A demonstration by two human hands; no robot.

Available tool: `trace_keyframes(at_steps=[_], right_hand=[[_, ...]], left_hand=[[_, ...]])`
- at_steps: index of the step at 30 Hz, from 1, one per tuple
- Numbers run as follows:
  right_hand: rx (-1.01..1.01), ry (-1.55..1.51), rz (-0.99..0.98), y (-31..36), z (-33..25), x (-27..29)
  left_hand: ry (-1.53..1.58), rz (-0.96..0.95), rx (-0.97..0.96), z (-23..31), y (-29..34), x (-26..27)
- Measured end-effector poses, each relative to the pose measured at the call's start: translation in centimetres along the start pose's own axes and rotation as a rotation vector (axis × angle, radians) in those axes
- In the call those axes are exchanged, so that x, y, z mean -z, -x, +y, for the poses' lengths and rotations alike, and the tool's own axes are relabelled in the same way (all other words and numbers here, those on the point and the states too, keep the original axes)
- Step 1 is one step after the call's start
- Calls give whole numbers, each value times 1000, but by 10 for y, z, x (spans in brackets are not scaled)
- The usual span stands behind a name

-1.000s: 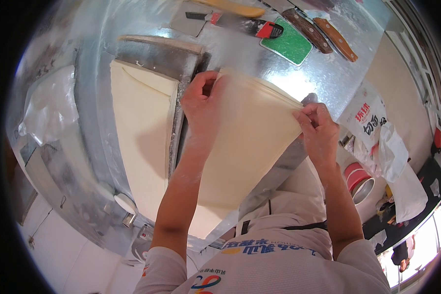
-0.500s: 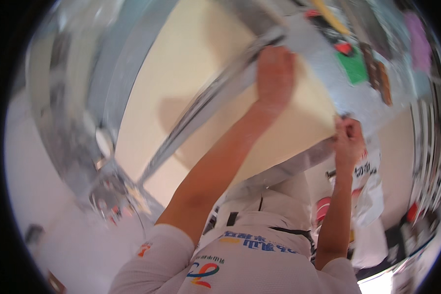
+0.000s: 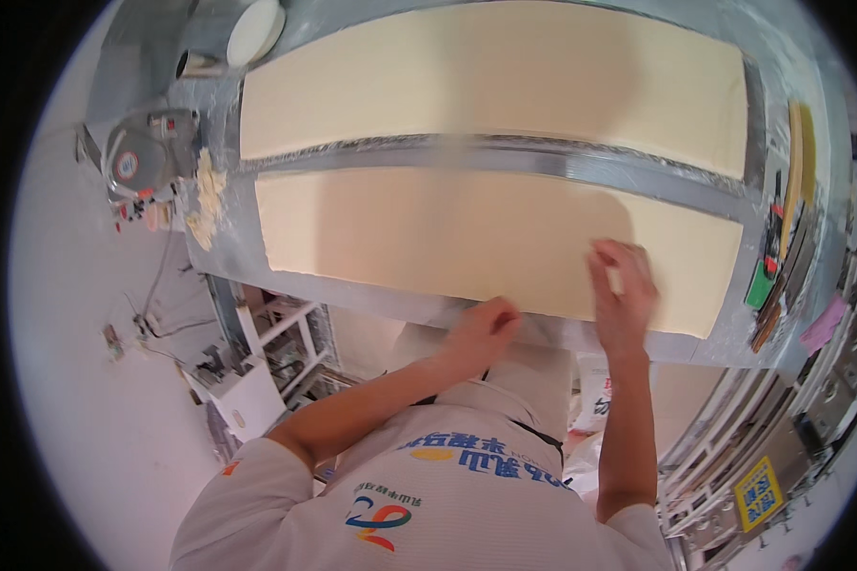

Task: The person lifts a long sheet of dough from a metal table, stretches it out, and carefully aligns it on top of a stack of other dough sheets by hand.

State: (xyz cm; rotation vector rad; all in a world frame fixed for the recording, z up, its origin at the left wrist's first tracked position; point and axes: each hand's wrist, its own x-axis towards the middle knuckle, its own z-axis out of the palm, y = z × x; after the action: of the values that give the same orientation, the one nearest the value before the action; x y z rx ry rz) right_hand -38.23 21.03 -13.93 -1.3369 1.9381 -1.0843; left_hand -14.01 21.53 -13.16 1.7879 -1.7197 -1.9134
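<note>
Two long, pale yellow dough sheets lie flat on the metal worktable, a far sheet [image 3: 352, 86] and a near sheet [image 3: 381, 228], with a narrow strip of metal between them. My left hand [image 3: 486, 333] hovers at the table's front edge, close to the near sheet's front edge, its fingers curled closed. Over the right part of the near sheet is my right hand [image 3: 627, 295], thumb and fingers bent together in a pinch. It is slightly blurred. Whether either hand holds something small cannot be made out. Shadows fall across both sheets.
A grey scale [image 3: 143, 157] stands at the left end beside dough scraps [image 3: 206, 200]. A white round container [image 3: 255, 31] sits at the far left. Along the right edge lie a green scraper [image 3: 759, 285] and several long tools. White racks [image 3: 300, 333] are below the table's left side.
The view has swung round to face the table squarely. Both hands have left the near sheet's right-hand corners. My left hand has drawn back to the front edge; my right is over the sheet.
</note>
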Motion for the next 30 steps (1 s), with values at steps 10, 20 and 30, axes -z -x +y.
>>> trace_keyframes(at_steps=[10,20,30], right_hand=[[399,366,-359,-82,-59,-182],[357,457,-585,-100,-77,-189],[546,376,-687,-98,-74,-189]], left_hand=[[741,128,445,-136,51,131],[829,305,307,-158,52,124],[-234,686,-545,-66,-28,206]])
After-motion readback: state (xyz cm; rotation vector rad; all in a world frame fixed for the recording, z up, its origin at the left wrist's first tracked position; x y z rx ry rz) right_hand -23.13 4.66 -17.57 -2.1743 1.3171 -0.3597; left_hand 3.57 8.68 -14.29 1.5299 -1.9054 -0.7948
